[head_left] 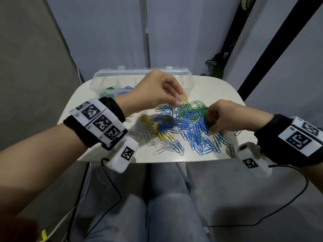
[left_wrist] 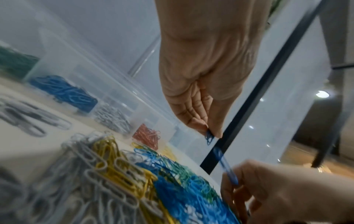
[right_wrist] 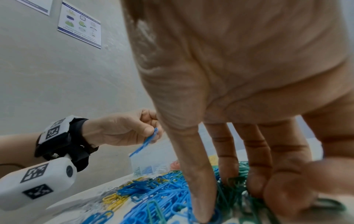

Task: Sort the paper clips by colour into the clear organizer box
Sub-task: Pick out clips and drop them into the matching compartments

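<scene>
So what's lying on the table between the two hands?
In the head view, a tangled heap of blue and green paper clips fills the stretch between the left hand and the right hand.

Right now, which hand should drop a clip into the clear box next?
The left hand. It already pinches a blue clip and hovers right by the box, near the blue pocket. The right hand is down in the pile, its fingers among green clips.

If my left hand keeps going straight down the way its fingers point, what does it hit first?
Probably the loose paper clips heaped on the table; the left hand, pinching a blue clip, points just before the organizer box. Depth is unclear.
</scene>
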Demonstrator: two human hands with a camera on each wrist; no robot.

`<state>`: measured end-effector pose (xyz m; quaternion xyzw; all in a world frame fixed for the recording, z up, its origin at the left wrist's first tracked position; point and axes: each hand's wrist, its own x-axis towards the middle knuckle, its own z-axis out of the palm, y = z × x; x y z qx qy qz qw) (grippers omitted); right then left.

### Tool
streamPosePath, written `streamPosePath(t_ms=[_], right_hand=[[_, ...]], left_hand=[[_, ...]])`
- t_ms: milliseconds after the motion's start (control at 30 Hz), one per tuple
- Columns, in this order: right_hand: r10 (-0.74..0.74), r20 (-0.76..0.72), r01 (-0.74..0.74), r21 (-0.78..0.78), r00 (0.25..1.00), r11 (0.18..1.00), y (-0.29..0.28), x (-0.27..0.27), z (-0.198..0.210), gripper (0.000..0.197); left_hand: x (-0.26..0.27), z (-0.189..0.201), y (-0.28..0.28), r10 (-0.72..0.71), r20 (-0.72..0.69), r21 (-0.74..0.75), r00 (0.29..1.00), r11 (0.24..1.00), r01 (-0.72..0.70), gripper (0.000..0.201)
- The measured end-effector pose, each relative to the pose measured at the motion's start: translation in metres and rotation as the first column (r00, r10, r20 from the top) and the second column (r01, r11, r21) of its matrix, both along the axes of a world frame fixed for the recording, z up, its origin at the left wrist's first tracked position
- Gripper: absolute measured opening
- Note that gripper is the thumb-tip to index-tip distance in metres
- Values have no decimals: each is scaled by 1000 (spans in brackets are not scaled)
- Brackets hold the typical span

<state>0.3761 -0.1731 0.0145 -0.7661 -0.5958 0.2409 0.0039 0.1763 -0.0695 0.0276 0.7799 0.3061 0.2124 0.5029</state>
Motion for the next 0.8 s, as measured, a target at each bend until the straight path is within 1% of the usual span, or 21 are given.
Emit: streamPosePath(t_ms=[100, 200, 267, 333, 400, 500, 633, 700, 733, 800], right_hand=[[6, 6, -6, 0, 1000, 1000, 1, 0, -1, 32], [11, 14, -11, 5, 1000, 1000, 2, 2, -2, 33], [16, 12, -16, 7, 1000, 1000, 2, 2, -2, 32], [18, 6, -18, 8, 1000, 1000, 2, 2, -2, 32], [20, 7, -20, 10, 1000, 1000, 3, 2, -2, 31], [24, 12, -24, 11, 1000, 1000, 4, 2, -3, 31], [31, 6, -31, 7, 999, 999, 2, 4, -2, 31], [26, -16, -25, 64, 1000, 998, 1, 7, 3, 30], [17, -38, -13, 108, 999, 994, 0, 10, 7, 29], [11, -90, 4, 165, 996, 986, -6, 16, 16, 27]], left_hand=[[-13, 6, 10, 97, 92, -89, 991, 992, -89, 24], [-30, 11, 23, 188, 123, -122, 975, 977, -173, 21], [-44, 17, 34, 247, 135, -106, 960, 966, -234, 21], [-59, 21, 47, 317, 138, -61, 938, 948, -312, 21], [-71, 22, 61, 379, 113, 22, 918, 923, -384, 22], [-82, 18, 79, 458, 11, 158, 889, 877, -453, 23], [-78, 6, 86, 502, -131, 287, 855, 845, -452, 22], [-76, 3, 87, 512, -186, 355, 839, 831, -428, 25], [-75, 3, 85, 517, -193, 382, 834, 822, -422, 27], [-70, 6, 81, 515, -157, 421, 843, 807, -415, 33]])
